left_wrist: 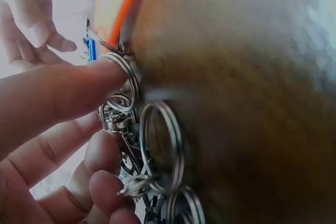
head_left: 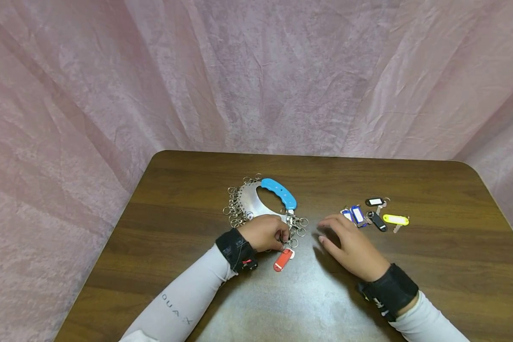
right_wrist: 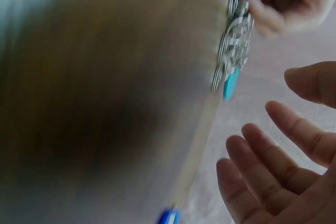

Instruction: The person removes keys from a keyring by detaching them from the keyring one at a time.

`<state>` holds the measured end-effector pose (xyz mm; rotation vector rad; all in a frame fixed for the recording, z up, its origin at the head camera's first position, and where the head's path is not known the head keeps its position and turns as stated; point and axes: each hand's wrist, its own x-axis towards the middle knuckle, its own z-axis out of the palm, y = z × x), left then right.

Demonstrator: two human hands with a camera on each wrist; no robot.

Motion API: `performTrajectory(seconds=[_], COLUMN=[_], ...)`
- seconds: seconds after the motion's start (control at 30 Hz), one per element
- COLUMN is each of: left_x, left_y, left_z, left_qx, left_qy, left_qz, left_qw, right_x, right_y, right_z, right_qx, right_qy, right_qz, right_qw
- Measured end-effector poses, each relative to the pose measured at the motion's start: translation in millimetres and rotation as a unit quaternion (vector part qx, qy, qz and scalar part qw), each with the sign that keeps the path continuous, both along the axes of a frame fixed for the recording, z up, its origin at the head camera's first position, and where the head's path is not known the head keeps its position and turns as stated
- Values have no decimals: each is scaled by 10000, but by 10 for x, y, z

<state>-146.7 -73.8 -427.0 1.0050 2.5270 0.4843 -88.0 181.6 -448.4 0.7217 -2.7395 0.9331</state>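
Note:
A curved metal key holder (head_left: 253, 198) with a blue handle (head_left: 279, 192) lies on the table, split rings hanging along its edge. At its near end my left hand (head_left: 265, 232) pinches a split ring (left_wrist: 130, 80) between thumb and fingers. Beside that thumb, a red key tag (head_left: 283, 260) with a key hangs from the rings, appearing orange in the left wrist view. My right hand (head_left: 352, 247) hovers to the right of the holder, fingers spread and holding nothing. In the right wrist view its fingers (right_wrist: 262, 177) are apart from everything.
Right of the holder lie several tagged keys: blue tags (head_left: 358, 215), a black tag (head_left: 377, 222), another black tag (head_left: 374, 202) at the back and a yellow tag (head_left: 395, 219). The wooden table (head_left: 188, 173) ends at a pink curtain (head_left: 261, 85).

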Motion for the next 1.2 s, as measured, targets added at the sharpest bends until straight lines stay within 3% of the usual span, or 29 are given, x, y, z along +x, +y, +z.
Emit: performTrajectory(seconds=[0.33,0.63,0.83,1.03,1.2], left_x=[-19,-32,-44,-57,-69], left_y=[22,2,-16,-34,-45], left_z=[-16,-11,6,17,29], left_qx=[212,366,390,519,632], left_qy=[225,309,296,323,119], left_qz=[-258,-260,-234,-250,-162], left_qw=[9992,9985,9985,9978,9978], right_x=[76,65,-10,-105,-152], right_y=[-159,-297,-420,-517,-578], right_z=[-19,-27,-21,-39,-61], right_qx=[-81,-219,-152,-218,-332], right_qy=[-541,-948,-1195,-1163,-1185], right_qz=[354,607,636,765,801], right_qw=[9979,9934,9907,9900,9892])
